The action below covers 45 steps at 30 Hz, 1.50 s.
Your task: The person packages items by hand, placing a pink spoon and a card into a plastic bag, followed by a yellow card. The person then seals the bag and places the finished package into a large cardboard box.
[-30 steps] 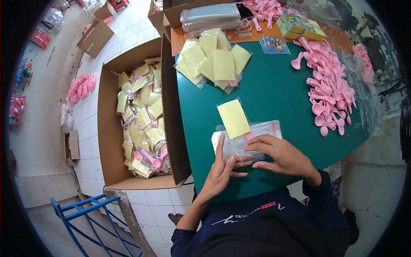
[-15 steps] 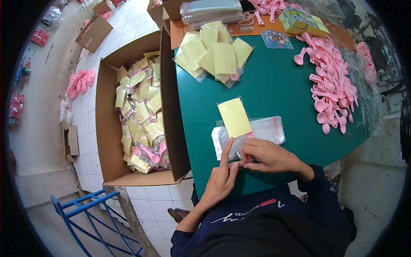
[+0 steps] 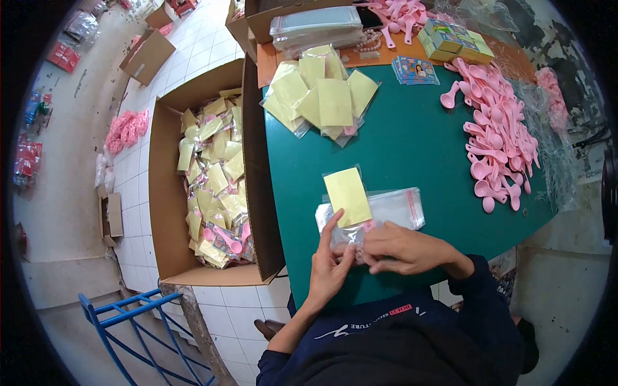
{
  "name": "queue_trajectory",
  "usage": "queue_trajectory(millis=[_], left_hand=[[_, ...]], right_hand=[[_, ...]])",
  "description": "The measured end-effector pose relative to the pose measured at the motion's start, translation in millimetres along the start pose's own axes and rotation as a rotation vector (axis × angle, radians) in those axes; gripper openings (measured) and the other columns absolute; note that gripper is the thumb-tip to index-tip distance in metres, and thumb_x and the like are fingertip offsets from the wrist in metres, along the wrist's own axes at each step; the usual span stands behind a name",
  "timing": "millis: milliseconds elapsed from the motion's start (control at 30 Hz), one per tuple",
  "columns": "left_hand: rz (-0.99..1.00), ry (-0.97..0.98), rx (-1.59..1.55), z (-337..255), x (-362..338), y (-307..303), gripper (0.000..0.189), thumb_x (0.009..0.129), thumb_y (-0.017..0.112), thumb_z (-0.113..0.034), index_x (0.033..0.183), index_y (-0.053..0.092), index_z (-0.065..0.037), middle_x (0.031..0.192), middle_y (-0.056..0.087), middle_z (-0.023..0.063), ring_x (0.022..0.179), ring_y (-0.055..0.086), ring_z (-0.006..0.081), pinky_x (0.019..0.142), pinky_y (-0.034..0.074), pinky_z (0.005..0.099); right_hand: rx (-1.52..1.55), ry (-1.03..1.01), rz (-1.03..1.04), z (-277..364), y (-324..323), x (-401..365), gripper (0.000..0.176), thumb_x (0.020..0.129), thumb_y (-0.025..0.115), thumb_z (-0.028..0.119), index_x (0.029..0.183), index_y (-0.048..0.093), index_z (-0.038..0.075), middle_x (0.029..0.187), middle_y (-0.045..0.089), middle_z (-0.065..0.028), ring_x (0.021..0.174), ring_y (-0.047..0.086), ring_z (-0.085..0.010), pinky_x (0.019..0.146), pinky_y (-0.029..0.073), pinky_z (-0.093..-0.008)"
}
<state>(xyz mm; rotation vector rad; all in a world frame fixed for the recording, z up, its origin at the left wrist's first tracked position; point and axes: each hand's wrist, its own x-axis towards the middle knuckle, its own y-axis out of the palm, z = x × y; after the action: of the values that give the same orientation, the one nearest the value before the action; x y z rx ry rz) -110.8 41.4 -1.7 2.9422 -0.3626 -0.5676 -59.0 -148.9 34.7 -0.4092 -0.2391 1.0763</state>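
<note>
A clear plastic bag holding a yellow card (image 3: 348,197) lies at the table's near side, with a bit of pink at the card's lower edge. My left hand (image 3: 329,262) grips the bag's lower end between thumb and fingers, its index finger stretched onto the card. Close beside it on the right, my right hand (image 3: 405,248) has its fingers bent at the same end of the bag; motion blurs its fingertips, and what they hold is unclear. Under the bag and hands lies a stack of empty clear bags (image 3: 399,209).
Packed yellow-card bags (image 3: 335,101) lie at the green table's back left. Pink spoons (image 3: 496,132) are heaped on the right, near picture cards (image 3: 415,71) and card stacks (image 3: 444,40). Left of the table stands a large carton (image 3: 168,193) of packed bags, near a blue metal frame (image 3: 122,316).
The bag with the yellow card sits slightly lower in view. My right hand has moved slightly down and blurs. The bag's lower end now looks crumpled between my hands.
</note>
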Motion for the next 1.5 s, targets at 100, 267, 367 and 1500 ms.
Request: queue_trajectory(millis=[100,267,367,1500], left_hand=[[-0.068,-0.028,-0.204,2,5,-1,0.053,0.092,0.044,0.002,0.139,0.024,-0.009,0.095,0.064,0.016,0.087,0.062,0.0155,0.074,0.053,0.0263],[0.028,-0.069,-0.162,-3,5,-5,0.04,0.092,0.044,0.001,0.131,0.036,-0.003,0.097,0.063,0.0164,0.089,0.062,0.0155,0.076,0.055,0.0284],[0.05,-0.09,-0.152,0,1,-7,0.041,0.092,0.045,-0.001,0.132,0.035,-0.003,0.095,0.064,0.0144,0.087,0.062,0.0143,0.075,0.055,0.0276],[0.111,-0.124,-0.209,5,-2,-8,0.046,0.093,0.042,-0.002,0.136,0.027,-0.007,0.1,0.064,0.0185,0.094,0.063,0.0197,0.079,0.053,0.0278]], right_hand=[[0.167,-0.065,0.071,0,-37,-21,0.019,0.083,0.061,0.018,0.083,0.048,0.004,0.08,0.047,-0.007,0.076,0.048,-0.0217,0.071,0.037,-0.0341],[-0.088,0.144,-0.227,11,-107,-68,0.02,0.078,0.066,0.016,0.081,0.051,0.003,0.081,0.05,-0.0084,0.071,0.05,-0.0206,0.064,0.04,-0.0311],[-0.135,0.203,-0.258,13,-86,-48,0.019,0.077,0.065,0.015,0.084,0.053,0.003,0.084,0.052,-0.0097,0.076,0.053,-0.0231,0.066,0.042,-0.0334],[0.176,0.061,-0.181,-25,-73,-68,0.015,0.078,0.068,0.014,0.081,0.058,0.003,0.079,0.054,-0.0054,0.074,0.053,-0.0161,0.067,0.043,-0.0295]])
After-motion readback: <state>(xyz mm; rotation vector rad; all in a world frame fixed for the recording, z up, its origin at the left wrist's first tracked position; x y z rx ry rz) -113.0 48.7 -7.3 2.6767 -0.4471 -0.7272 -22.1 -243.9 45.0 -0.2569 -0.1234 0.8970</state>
